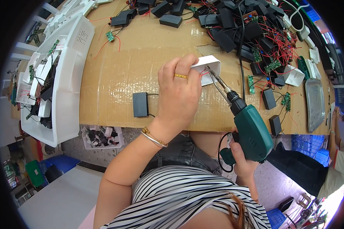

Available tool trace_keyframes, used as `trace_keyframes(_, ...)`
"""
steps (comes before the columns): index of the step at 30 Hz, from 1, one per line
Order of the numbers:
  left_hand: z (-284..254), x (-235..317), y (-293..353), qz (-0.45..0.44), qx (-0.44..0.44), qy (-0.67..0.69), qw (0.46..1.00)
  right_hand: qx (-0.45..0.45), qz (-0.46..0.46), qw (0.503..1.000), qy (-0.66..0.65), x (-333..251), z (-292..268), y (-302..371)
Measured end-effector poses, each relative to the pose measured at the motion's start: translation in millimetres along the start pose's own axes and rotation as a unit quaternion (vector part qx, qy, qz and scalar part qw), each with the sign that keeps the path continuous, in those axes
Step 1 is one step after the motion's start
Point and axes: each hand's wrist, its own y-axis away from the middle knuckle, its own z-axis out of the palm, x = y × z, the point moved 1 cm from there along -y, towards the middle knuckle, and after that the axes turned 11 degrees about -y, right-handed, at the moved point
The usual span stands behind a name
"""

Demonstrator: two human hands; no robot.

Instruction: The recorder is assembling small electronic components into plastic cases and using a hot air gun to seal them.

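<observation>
My left hand (178,89) is closed on a small white plastic housing (211,59) above the cardboard. The housing's open side faces right, and thin red wires show inside it. My right hand (241,159) grips a green soldering gun (253,129) by its handle. The gun's thin metal tip reaches into the housing beside the red wires; whether it touches them I cannot tell. A black rectangular box (140,104) with black leads lies just left of my left hand, and the leads run behind the wrist.
Black boxes, green circuit boards and red wires form a heap (252,32) at the back right. A white bin (70,80) of parts stands on the left, a grey metal tray (315,106) on the right. The gun's black cable (241,49) crosses the cardboard (118,76). Another person is at far right.
</observation>
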Motion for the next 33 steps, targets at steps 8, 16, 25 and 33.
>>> trace_keyframes(8,0.0,-0.1,0.1,0.002,0.002,-0.001,1.000,-0.004,0.005,1.000,0.015,-0.4,-0.5,0.6)
trace_keyframes(16,0.8,-1.4,0.1,0.002,0.004,0.006,1.000,-0.006,-0.011,1.000,0.028,3.0,-3.2,1.0)
trace_keyframes(25,-9.3,-2.6,2.5,-0.028,-0.018,0.128,0.991,-0.006,0.005,0.999,0.040,5.8,-5.8,1.2)
trace_keyframes(33,-25.9,-4.0,9.5,0.027,0.036,0.010,0.999,-0.015,-0.021,0.999,0.022,6.2,-8.5,0.3)
